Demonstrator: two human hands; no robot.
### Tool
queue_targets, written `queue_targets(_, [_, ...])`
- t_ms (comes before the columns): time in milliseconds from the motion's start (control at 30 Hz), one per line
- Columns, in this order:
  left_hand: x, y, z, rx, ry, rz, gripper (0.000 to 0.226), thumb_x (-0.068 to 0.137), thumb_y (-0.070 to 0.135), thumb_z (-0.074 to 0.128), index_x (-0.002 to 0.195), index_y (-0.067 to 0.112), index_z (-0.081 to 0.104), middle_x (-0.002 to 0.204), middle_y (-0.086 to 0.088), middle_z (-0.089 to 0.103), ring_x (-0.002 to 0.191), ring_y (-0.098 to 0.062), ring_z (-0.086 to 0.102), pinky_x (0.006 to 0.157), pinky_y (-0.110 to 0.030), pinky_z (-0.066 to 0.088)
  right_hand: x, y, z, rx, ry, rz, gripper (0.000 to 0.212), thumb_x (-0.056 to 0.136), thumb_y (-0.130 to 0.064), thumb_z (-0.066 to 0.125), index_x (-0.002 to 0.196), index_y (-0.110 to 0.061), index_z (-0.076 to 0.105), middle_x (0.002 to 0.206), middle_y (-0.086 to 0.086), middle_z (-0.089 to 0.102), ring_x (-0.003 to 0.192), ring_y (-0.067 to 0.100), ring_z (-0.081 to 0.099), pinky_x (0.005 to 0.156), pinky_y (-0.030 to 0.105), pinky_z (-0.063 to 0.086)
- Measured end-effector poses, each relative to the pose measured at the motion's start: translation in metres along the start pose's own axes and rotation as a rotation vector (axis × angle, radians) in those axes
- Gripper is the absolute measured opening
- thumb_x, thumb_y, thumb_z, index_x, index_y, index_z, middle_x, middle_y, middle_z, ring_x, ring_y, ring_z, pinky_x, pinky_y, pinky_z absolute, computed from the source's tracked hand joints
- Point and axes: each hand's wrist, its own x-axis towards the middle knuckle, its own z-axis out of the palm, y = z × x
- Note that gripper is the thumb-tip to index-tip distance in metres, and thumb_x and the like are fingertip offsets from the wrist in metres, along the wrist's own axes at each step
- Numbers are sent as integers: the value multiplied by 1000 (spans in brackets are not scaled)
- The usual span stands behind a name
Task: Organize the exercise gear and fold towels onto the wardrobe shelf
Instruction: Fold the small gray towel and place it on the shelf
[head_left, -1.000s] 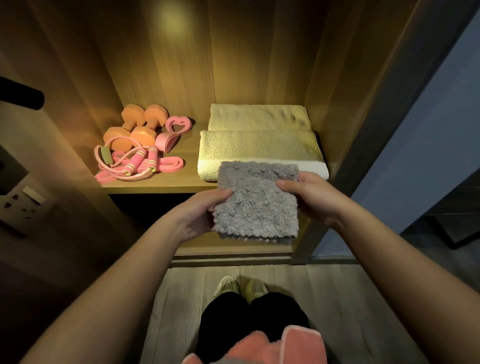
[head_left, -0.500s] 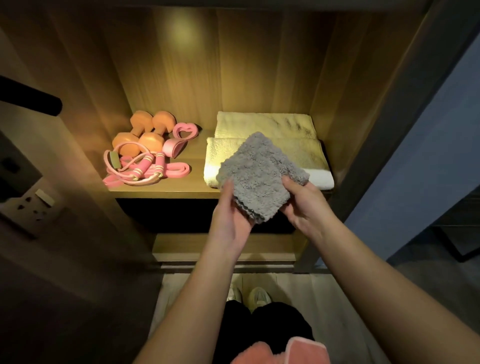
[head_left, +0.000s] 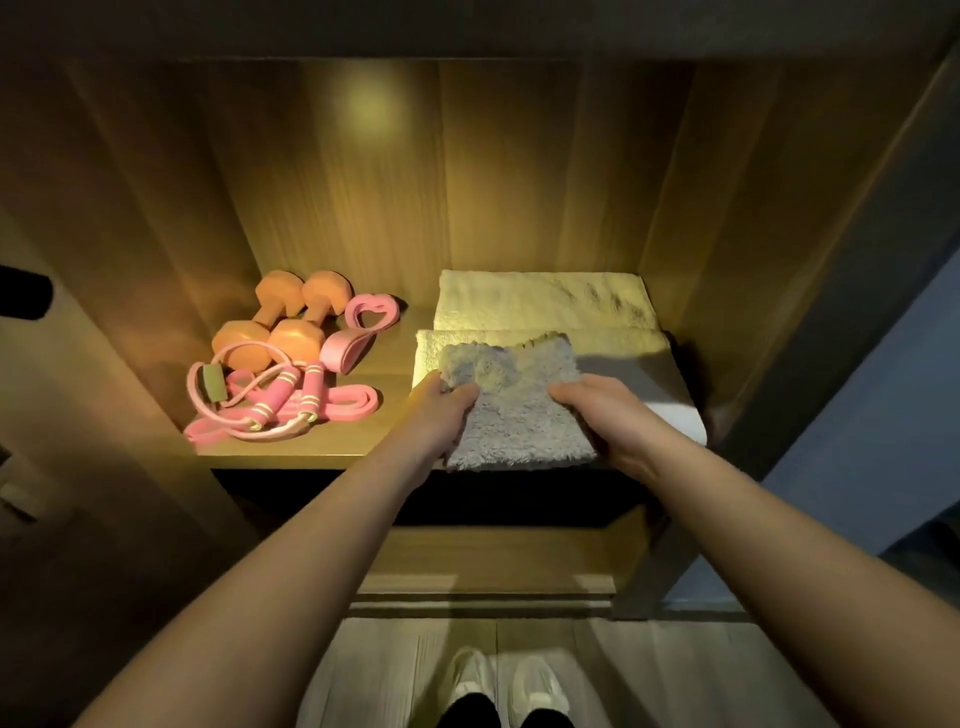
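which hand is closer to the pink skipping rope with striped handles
Left. The left hand grips the grey fluffy towel at its left edge, just right of the pink skipping rope; the right hand grips its opposite edge.

A small grey fluffy towel (head_left: 514, 415), folded to a rough square, lies flat on the front cream towel (head_left: 618, 345) at the right of the wardrobe shelf (head_left: 363, 441), its near edge about at the shelf's front lip. The left hand (head_left: 441, 410) grips its left side and the right hand (head_left: 608, 421) its right side. A second folded cream towel (head_left: 540, 304) lies just behind the first, against the back wall. On the left of the shelf, two orange dumbbells (head_left: 283, 325) lie side by side. Beside them is a pink loop band (head_left: 358, 332) with a heart-shaped end, and in front a pink-handled jump rope (head_left: 275, 400) lies tangled with a flat pink band (head_left: 337, 410).
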Motion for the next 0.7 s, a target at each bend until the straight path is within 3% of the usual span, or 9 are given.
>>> queue_targets(67, [36, 8, -5, -47, 60, -77, 17, 95, 25, 57, 98, 10, 49, 58, 3, 44, 42, -7, 36, 38, -20, 28, 31, -14, 3, -32, 22, -10, 20, 93, -29, 62, 99, -10, 61, 85, 1, 59, 75, 18, 55, 67, 29, 43])
queue_targets(167, [83, 20, -10, -253, 55, -165, 15, 97, 24, 55, 96, 9, 58, 70, -3, 58, 53, -13, 53, 43, -20, 41, 77, -32, 8, 113, 46, 134, 38, 91, -33, 65, 120, -10, 56, 114, 9, 63, 107, 29, 58, 98, 46, 48])
queue_targets(233, [105, 25, -10, -467, -29, -198, 22, 101, 19, 45, 90, 6, 59, 75, -8, 64, 51, -15, 62, 46, -24, 52, 106, -40, 6, 251, 0, 185, 25, 91, -23, 64, 114, -13, 58, 125, 14, 60, 114, 32, 57, 90, 47, 52])
queue_targets(300, [123, 29, -11, -467, -73, -170, 27, 101, 9, 39, 109, -7, 60, 92, -17, 61, 47, -12, 63, 44, -25, 55, 126, -42, 3, 344, -86, 166, 16, 90, -10, 59, 105, -15, 60, 122, 14, 62, 104, 23, 65, 71, 38, 57])
queue_targets(367, [142, 33, -12, -420, -56, -124, 36, 99, -4, 37, 133, -13, 46, 108, -25, 58, 54, -15, 63, 43, -23, 53, 143, -45, 2, 322, -121, 111, 23, 92, -1, 56, 111, -13, 55, 109, 9, 62, 78, 6, 69, 57, 25, 55])
queue_targets(433, [162, 34, -14, -397, 10, -66, 40, 96, -13, 37, 136, -12, 38, 117, -33, 59, 64, -25, 63, 40, -24, 50, 162, -45, 2, 298, -100, 17, 35, 92, 2, 54, 125, -12, 51, 111, 8, 61, 83, 10, 68, 61, 24, 55])
queue_targets(567, [193, 44, -11, -477, 67, 11, 48, 92, -22, 29, 131, 6, 30, 76, -24, 56, 38, -17, 54, 30, -17, 38, 201, -55, 9, 338, -38, -88, 60, 93, 1, 55, 147, -19, 38, 143, 4, 50, 125, 28, 53, 95, 44, 50])
queue_targets(633, [209, 46, -9, -589, 76, 13, 52, 91, -25, 28, 127, 13, 31, 59, -21, 59, 36, -18, 55, 29, -20, 41, 220, -57, 12, 405, 17, -73, 64, 94, 2, 56, 149, -22, 34, 146, 5, 44, 130, 32, 47, 100, 48, 44])
queue_targets(700, [226, 38, -6, -529, 97, 23, 45, 91, -24, 33, 122, 9, 34, 77, -28, 69, 57, -29, 67, 45, -35, 57, 233, -55, 17, 334, 56, -48, 64, 93, 0, 60, 148, -20, 35, 145, 9, 44, 128, 30, 47, 93, 44, 45])
